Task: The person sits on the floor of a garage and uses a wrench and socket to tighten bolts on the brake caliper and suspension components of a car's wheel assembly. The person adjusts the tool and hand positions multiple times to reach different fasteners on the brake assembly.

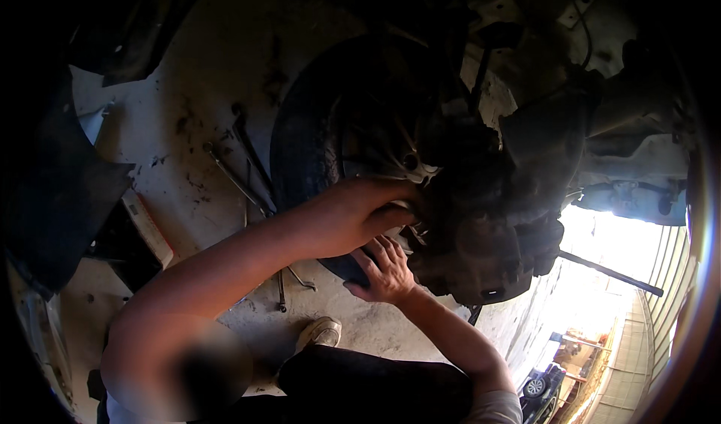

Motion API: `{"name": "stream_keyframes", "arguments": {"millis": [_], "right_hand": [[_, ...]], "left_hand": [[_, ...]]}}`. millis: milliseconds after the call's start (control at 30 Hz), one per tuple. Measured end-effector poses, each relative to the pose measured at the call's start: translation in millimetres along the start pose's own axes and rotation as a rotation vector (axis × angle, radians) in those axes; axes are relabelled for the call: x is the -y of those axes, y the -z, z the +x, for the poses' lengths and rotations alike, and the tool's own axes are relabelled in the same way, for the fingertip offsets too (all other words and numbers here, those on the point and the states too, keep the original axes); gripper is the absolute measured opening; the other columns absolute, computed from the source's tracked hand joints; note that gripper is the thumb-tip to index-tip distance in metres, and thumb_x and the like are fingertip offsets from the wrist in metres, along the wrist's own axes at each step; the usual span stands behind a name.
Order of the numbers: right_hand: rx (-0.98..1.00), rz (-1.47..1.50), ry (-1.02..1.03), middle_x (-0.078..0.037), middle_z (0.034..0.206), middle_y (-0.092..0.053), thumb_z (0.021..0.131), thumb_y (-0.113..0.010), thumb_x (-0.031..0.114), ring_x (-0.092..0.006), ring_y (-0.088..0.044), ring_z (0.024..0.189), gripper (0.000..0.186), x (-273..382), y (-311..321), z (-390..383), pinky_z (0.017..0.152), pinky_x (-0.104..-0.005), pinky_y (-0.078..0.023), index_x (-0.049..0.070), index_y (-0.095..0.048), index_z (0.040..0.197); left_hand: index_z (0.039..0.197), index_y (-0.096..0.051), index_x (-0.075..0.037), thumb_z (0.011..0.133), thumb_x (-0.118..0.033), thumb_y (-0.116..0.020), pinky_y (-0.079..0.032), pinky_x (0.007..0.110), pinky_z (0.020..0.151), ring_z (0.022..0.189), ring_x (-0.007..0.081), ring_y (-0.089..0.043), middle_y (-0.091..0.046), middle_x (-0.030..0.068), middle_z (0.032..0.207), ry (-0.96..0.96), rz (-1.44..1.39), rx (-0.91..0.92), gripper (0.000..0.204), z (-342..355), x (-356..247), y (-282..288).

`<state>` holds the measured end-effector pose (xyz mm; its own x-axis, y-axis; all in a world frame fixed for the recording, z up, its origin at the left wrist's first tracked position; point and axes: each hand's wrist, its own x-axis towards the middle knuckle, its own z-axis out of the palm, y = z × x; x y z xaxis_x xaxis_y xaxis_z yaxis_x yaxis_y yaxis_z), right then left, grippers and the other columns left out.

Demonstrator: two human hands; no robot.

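My left hand (384, 205) reaches into the shadow beside a black tyre (304, 150). Its thumb and fingers curl inward, closed round something hidden among the dark parts. Just below it, my right hand (387, 272) rests with its fingers apart and thumb spread, close to a pale metal piece behind the fingertips. Inside the wheel, a light metal part with a round hole (411, 162) shows above my left hand. To the right of both hands hangs a bulky, dark mechanical housing (488, 255). Deep shadow hides where my left fingertips touch.
Left of the tyre, a long wrench (233, 180) and a dark tool (254, 153) lie on the stained floor (184, 150). A box with a red edge (150, 229) sits farther left. A dark bar (612, 273) juts out at right. My shoe (321, 334) is below.
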<state>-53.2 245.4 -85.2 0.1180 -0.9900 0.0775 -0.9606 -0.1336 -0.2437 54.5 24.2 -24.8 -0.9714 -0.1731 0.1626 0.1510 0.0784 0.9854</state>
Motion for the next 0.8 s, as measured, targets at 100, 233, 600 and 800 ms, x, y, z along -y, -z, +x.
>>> {"name": "stream_keyframes", "arguments": {"millis": [100,233,600,800], "right_hand": [[-0.004,0.0,0.002,-0.019,0.123,-0.049,0.062,-0.077,0.039,-0.0384,-0.05,0.113,0.078,0,1,1,0.094,-0.0493,-0.04,0.01,-0.049,0.129],[-0.024,0.013,-0.013,-0.019,0.121,-0.051,0.061,-0.078,0.041,-0.0382,-0.05,0.113,0.075,0,-1,0,0.096,-0.0501,-0.04,0.009,-0.053,0.124],[-0.03,-0.039,-0.05,-0.014,0.12,-0.056,0.059,-0.08,0.041,-0.0337,-0.051,0.115,0.066,-4,-11,-13,0.098,-0.0489,-0.04,0.009,-0.062,0.114],[0.207,0.089,-0.124,-0.016,0.12,-0.051,0.065,-0.078,0.039,-0.036,-0.051,0.11,0.059,-7,-9,-18,0.092,-0.0515,-0.042,0.012,-0.06,0.114]], "left_hand": [[0.118,-0.057,-0.006,0.092,-0.02,-0.059,-0.052,0.036,0.078,0.09,0.0284,-0.067,-0.067,0.0163,0.099,0.048,0.082,0.007,0.03,5,-6,-1],[0.119,-0.056,-0.007,0.092,-0.02,-0.058,-0.053,0.038,0.074,0.085,0.0304,-0.067,-0.066,0.0164,0.095,0.01,0.23,-0.075,0.031,9,-8,-8],[0.111,-0.057,-0.005,0.091,-0.018,-0.056,-0.055,0.037,0.07,0.079,0.029,-0.069,-0.068,0.0153,0.088,-0.015,0.516,0.046,0.023,12,-7,-17],[0.1,-0.059,-0.002,0.088,-0.013,-0.06,-0.055,0.035,0.067,0.077,0.0271,-0.069,-0.068,0.0128,0.084,0.178,0.278,0.165,0.016,12,-20,-13]]}}
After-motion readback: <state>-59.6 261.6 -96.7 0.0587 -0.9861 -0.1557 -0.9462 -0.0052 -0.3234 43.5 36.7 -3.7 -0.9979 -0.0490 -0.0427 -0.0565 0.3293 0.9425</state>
